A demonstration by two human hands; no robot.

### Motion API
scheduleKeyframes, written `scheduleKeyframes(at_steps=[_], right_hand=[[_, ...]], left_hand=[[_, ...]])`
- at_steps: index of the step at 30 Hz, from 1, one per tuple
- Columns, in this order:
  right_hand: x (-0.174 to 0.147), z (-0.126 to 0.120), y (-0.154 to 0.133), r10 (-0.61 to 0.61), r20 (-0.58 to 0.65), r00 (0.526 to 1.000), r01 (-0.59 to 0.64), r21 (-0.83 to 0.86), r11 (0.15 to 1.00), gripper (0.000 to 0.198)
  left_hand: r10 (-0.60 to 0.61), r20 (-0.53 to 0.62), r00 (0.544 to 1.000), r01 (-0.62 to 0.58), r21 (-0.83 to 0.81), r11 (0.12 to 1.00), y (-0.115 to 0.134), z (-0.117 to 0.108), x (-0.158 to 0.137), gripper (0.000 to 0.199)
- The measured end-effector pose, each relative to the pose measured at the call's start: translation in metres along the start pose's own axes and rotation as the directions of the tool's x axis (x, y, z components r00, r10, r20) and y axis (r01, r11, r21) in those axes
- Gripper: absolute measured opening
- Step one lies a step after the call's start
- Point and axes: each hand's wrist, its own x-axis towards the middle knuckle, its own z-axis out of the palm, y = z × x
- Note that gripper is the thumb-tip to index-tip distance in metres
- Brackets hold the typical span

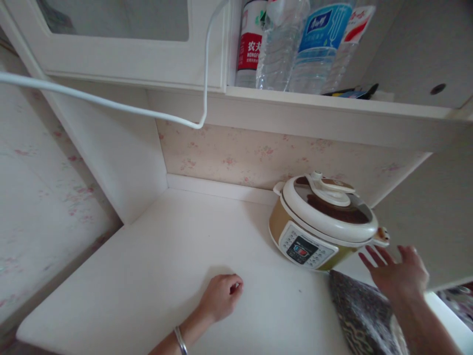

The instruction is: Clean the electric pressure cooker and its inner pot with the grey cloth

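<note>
Reaches out the right hand (401, 273) at lower right with fingers (386, 256) spread wide and empty, near a dark patterned cloth (356, 308) and the white-lidded cooker (321, 229), right of centre on the tabletop (166, 261). Holds the left hand (221, 298) at bottom centre, curled into a loose, seemingly empty fist.

Soft light is spreading over the white worktop (158, 276), a faint shadow is lying at the left hand's (222, 297) ten o'clock, and wide-angle distortion is stretching the blurry floral wallpaper (44, 197) at nine o'clock.
</note>
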Motion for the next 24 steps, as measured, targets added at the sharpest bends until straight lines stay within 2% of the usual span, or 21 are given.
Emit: scheduleKeyframes(at_steps=[1, 3, 7, 11, 17, 24], right_hand=[[0.008, 0.009, -0.004, 0.066, -0.006, 0.998, -0.065, 0.055, 0.996, 0.026], [0.019, 0.030, -0.010, 0.103, 0.034, 0.994, -0.107, 0.142, 0.984, 0.023], [0.019, 0.059, -0.015, 0.003, 0.066, 0.998, -0.016, 0.205, 0.979, 0.013], [0.008, 0.053, -0.009, -0.026, 0.024, 0.999, 0.022, 0.169, 0.985, 0.003], [-0.019, 0.042, -0.005, -0.059, 0.036, 0.998, 0.057, 0.076, 0.995, 0.031], [-0.056, 0.047, 0.006, -0.091, 0.157, 0.983, 0.101, -0.059, 0.993, 0.044]], left_hand=[[-0.001, -0.002, 1.000, 0.001, 0.000, 1.000, 0.000, 0.000, 0.000, 0.029], [-0.004, -0.008, 1.000, 0.003, -0.012, 1.000, 0.000, -0.001, 0.000, 0.029], [-0.006, -0.026, 1.000, 0.005, -0.032, 0.999, 0.001, -0.002, 0.002, 0.028], [0.008, -0.011, 1.000, -0.009, -0.024, 1.000, 0.001, -0.002, 0.003, 0.026], [0.011, 0.007, 1.000, -0.010, -0.054, 0.998, 0.000, -0.003, 0.001, 0.028], [0.005, 0.023, 1.000, -0.004, -0.041, 0.999, 0.001, -0.002, 0.002, 0.028]])
